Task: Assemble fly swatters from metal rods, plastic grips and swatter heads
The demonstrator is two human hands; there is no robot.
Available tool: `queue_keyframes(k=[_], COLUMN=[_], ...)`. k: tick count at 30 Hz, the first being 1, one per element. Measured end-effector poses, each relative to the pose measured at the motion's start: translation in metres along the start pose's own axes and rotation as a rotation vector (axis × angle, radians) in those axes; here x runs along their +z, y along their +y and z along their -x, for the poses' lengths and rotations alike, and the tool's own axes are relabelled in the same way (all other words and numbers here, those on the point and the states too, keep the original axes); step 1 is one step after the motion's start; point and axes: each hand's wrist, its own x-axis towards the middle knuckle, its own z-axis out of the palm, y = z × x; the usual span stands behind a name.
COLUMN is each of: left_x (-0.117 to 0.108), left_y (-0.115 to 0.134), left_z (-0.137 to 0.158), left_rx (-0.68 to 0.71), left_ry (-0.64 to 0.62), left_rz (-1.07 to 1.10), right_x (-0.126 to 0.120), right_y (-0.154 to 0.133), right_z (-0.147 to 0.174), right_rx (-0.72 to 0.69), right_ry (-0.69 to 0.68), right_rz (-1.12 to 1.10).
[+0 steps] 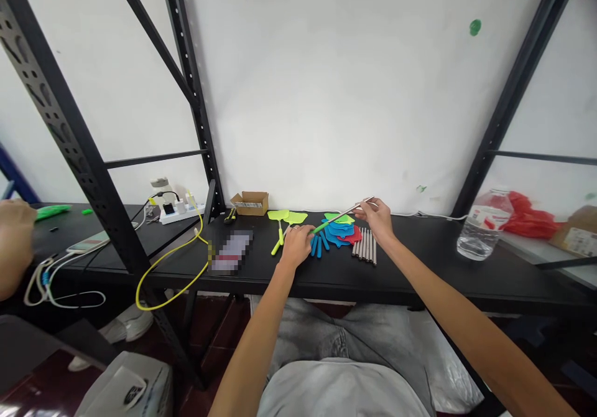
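Observation:
A thin metal rod [346,212] with a green handle [321,227] slants up to the right between my hands. My left hand [297,246] is closed around the green handle's lower end. At the rod's far end, my right hand [377,219] pinches it between thumb and fingers. Beneath the rod lie overlapping blue fly swatter heads [336,236], a red one [354,236] and a yellow-green one, with blue handles [319,246] pointing toward me. Several metal rods [366,246] lie side by side below my right hand. Yellow-green fly swatters [278,216] rest left of my left hand.
An opened cardboard box [250,203] and a yellow-black tool [230,216] stand at the back left, with a blurred flat item [232,251] nearer. A yellow cable [163,307] loops over the front edge. At right is a water bottle [482,227]. Another person's arm [15,243] shows far left.

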Motion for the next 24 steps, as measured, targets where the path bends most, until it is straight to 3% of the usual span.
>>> queue_keyframes(k=[4, 10, 14, 17, 20, 24], left_x=[-0.002, -0.003, -0.002, 0.000, 0.004, 0.007], left_y=[-0.001, 0.000, 0.004, 0.002, -0.001, -0.004], left_z=[0.000, 0.000, 0.001, 0.000, -0.002, -0.003], left_rx=[-0.004, 0.019, 0.051, 0.032, -0.066, -0.129], left_ry=[-0.018, -0.028, -0.067, -0.026, 0.070, 0.113], left_rz=[0.016, 0.128, 0.131, 0.130, 0.167, 0.211], right_x=[0.002, 0.004, 0.017, 0.027, 0.028, 0.030], right_y=[-0.004, 0.000, 0.009, 0.013, 0.017, 0.032], right_z=[0.000, 0.003, 0.018, 0.018, 0.000, -0.030], right_rx=[-0.018, 0.049, 0.068, 0.110, 0.089, -0.089], right_ry=[-0.021, 0.029, -0.099, -0.244, -0.409, -0.400], right_rz=[0.046, -0.051, 0.003, 0.079, 0.380, 1.032])
